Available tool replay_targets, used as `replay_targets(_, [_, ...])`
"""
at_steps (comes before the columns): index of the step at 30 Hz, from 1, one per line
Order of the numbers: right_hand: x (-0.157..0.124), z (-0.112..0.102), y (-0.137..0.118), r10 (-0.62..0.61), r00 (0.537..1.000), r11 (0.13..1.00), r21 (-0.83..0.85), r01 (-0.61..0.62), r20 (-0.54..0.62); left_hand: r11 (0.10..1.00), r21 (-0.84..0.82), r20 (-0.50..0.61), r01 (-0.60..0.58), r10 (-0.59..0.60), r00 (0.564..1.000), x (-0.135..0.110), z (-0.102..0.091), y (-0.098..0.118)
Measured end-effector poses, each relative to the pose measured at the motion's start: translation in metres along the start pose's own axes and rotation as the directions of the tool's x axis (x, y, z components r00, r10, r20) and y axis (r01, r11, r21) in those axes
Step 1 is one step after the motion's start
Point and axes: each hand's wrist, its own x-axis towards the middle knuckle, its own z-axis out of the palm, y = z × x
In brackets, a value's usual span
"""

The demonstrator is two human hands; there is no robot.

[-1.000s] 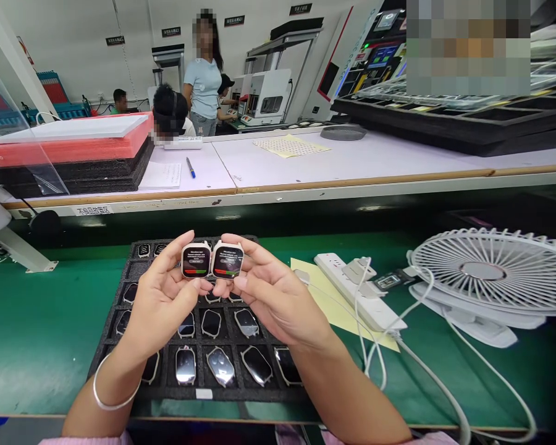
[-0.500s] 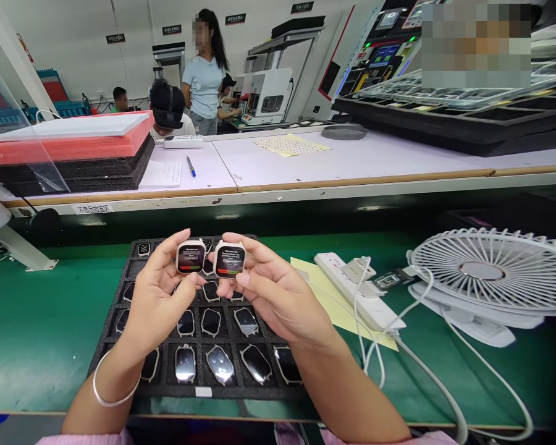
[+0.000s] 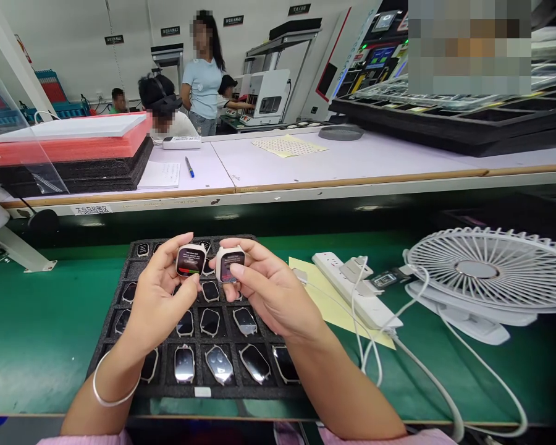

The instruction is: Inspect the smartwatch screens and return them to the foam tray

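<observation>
Between the thumb and fingers of my left hand [image 3: 160,293] is a strapless smartwatch [image 3: 191,261], its lit screen showing text with a red and green bar. My right hand [image 3: 275,290] grips a second smartwatch [image 3: 225,259] of the same pale-cased kind, with the thumb lying over its screen. Both watches are held side by side, a small gap apart, above a black foam tray [image 3: 222,390]. Several dark-screened watches, such as the watch [image 3: 219,363] in the front row, lie in the tray's compartments. My hands hide part of the tray.
Right of the tray lie yellow paper [image 3: 333,303], a white power strip [image 3: 356,290] with cables, and a white fan [image 3: 477,272]. A raised shelf [image 3: 269,176] behind carries foam stacks [image 3: 69,161] and black trays [image 3: 445,130]. Several people are beyond it.
My right thumb has moved up from the lower edge of the right-hand watch onto its screen. Both watches have tilted slightly, and the co-worker behind the shelf has leaned forward.
</observation>
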Motion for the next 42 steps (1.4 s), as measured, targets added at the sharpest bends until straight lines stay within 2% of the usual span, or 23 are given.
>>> replay_targets(7, [0.0001, 0.0, 0.0, -0.034, 0.999, 0.999, -0.014, 0.034, -0.006, 1.0, -0.006, -0.015, 0.004, -0.004, 1.0, 0.0001, -0.0012, -0.0013])
replay_targets(42, [0.0002, -0.0015, 0.0026, -0.002, 1.0, 1.0, -0.006, 0.002, 0.008, 1.0, -0.018, -0.032, 0.008, -0.009, 0.999, 0.0004, -0.0014, 0.0015])
